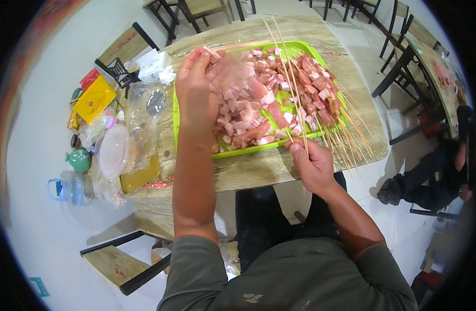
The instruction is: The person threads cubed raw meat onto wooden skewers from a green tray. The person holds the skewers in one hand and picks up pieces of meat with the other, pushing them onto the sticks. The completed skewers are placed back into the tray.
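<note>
My left hand [199, 74] is raised over the left part of a lime-green plastic tray [257, 149], its fingers closed on a piece of raw meat [212, 54]. Cubes of raw meat and pale fat [242, 109] are heaped in the tray. At the tray's near edge my right hand [312, 163] grips several thin wooden skewers [291, 74]; a piece of meat [277, 115] is on one, just above the fingers. Skewers threaded with meat [319, 87] lie at the tray's right side, their bare ends sticking out past the rim.
On the table's left stand a yellow container [94, 99], a white plastic lid [113, 151], clear plastic bags [140, 112] and tissues [154, 64]. A wooden chair [117, 264] is at the lower left. Another person's leg [424, 175] shows at the right, beside a second table [436, 74].
</note>
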Available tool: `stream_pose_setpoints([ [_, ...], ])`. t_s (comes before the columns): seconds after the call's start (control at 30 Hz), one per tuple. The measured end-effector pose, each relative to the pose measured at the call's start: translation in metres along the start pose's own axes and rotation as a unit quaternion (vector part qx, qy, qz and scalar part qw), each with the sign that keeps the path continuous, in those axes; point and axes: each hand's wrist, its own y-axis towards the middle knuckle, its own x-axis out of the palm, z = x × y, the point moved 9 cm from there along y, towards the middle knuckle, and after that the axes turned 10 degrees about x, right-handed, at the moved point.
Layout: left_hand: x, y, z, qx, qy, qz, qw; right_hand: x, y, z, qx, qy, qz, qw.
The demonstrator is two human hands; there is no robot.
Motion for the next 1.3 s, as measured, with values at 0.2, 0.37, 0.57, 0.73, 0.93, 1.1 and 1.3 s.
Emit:
stream_pose_setpoints([
  [0.2,-0.010,0.004,0.011,0.025,-0.014,0.029,0.999,0.007,-0.001,-0.013,-0.063,-0.028,-0.030,0.997],
  [0.37,-0.010,0.003,0.017,0.046,0.006,0.035,0.998,0.009,-0.001,-0.017,-0.061,-0.056,-0.046,0.996],
  [0.57,-0.009,0.003,0.018,0.056,0.012,0.022,0.998,0.009,-0.001,-0.017,-0.060,-0.059,-0.047,0.995],
  [0.73,-0.006,0.002,0.020,0.069,0.027,0.018,0.997,0.009,0.000,-0.018,-0.051,-0.052,-0.050,0.996],
  [0.93,-0.001,-0.002,0.016,0.055,0.038,0.021,0.998,0.008,0.000,-0.016,-0.048,-0.050,-0.043,0.997],
  [1.1,0.001,-0.003,0.008,0.056,0.034,0.017,0.998,0.007,-0.001,-0.016,-0.055,-0.043,-0.029,0.997],
  [1.3,0.007,-0.007,0.001,0.042,0.008,0.002,0.999,0.008,-0.001,-0.017,-0.093,-0.060,-0.019,0.994],
])
